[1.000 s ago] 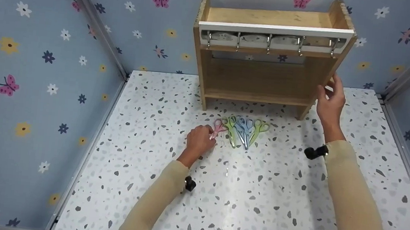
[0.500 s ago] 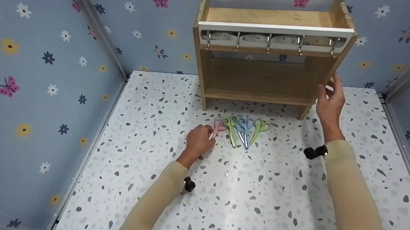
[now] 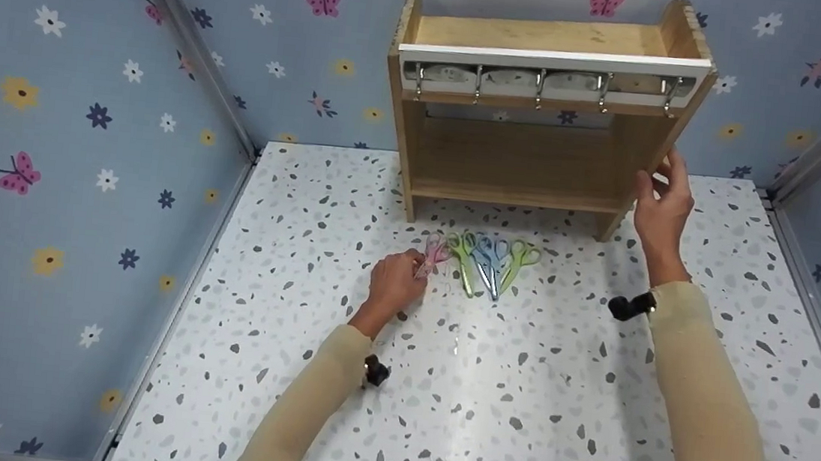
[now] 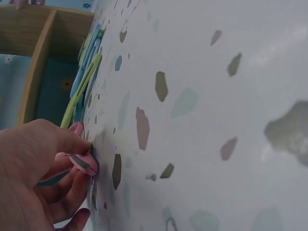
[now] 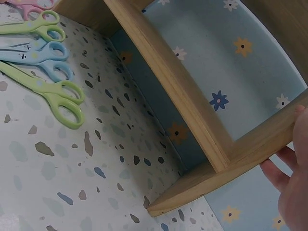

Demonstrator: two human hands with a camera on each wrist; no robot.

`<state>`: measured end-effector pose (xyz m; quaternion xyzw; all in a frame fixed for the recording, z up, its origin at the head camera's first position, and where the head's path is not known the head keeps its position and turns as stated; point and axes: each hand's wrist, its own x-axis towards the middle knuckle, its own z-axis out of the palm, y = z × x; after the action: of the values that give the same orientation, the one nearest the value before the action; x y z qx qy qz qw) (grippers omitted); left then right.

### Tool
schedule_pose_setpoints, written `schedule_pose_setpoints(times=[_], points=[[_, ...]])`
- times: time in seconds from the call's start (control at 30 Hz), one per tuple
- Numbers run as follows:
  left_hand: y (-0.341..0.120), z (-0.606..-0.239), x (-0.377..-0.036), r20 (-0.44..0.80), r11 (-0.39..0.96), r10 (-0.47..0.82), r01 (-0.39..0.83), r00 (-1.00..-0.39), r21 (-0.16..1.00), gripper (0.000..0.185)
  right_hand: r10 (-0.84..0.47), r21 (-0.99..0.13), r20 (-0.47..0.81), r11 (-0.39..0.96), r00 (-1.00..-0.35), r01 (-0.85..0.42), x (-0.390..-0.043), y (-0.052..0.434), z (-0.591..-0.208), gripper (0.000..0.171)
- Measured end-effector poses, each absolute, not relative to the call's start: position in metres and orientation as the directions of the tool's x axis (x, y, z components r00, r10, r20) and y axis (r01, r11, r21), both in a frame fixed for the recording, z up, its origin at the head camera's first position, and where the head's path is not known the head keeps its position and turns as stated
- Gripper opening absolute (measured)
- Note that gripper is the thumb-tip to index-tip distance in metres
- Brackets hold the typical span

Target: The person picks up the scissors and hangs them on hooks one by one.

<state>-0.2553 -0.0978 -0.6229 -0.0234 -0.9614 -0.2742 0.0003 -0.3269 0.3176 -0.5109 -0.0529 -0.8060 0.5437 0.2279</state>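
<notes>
My left hand [image 3: 396,282] pinches the pink scissors [image 3: 433,255] by the blade end, close to the tabletop; in the left wrist view, thumb and fingers meet on the pink scissors [image 4: 88,165]. Just right of them lie a green pair of scissors [image 3: 463,249], overlapping blue scissors [image 3: 492,257] and another green pair [image 3: 521,255], handles toward the shelf. My right hand [image 3: 663,213] holds the right side panel of the wooden shelf [image 3: 515,195]. Its thumb lies at the front edge, with fingers behind, as the right wrist view partly shows.
A white rail with several metal hooks [image 3: 539,88] runs across the shelf's upper front. Nothing hangs from the hooks. The speckled white tabletop [image 3: 515,391] stretches toward me. Patterned blue walls [image 3: 79,229] enclose the back and sides.
My left hand has shifted slightly left, and the pink scissors have turned a little with it. The right hand and the shelf stay in place.
</notes>
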Motion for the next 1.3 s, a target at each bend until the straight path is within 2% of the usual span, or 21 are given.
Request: schedule_pose_setpoints(times=[0.23,0.43,0.9,1.3], points=[[-0.102,-0.617,-0.249,0.045,0.829,0.051,0.067,-0.998,0.555,0.020,0.329,-0.893,0.312,0.423,-0.891,-0.156,-0.326,0.318,-0.510,0.058],[-0.109,-0.628,-0.252,0.107,0.803,0.061,0.113,-0.992,0.586,0.016,0.330,-0.891,0.314,0.428,-0.890,-0.155,-0.324,0.320,-0.512,0.059],[-0.112,-0.617,-0.249,-0.004,0.756,0.021,0.013,-1.000,0.655,0.020,0.319,-0.872,0.310,0.470,-0.895,-0.135,-0.324,0.320,-0.514,0.062],[-0.114,-0.616,-0.249,0.032,0.762,0.030,0.044,-0.999,0.646,0.019,0.317,-0.867,0.302,0.483,-0.899,-0.120,-0.323,0.321,-0.514,0.062]])
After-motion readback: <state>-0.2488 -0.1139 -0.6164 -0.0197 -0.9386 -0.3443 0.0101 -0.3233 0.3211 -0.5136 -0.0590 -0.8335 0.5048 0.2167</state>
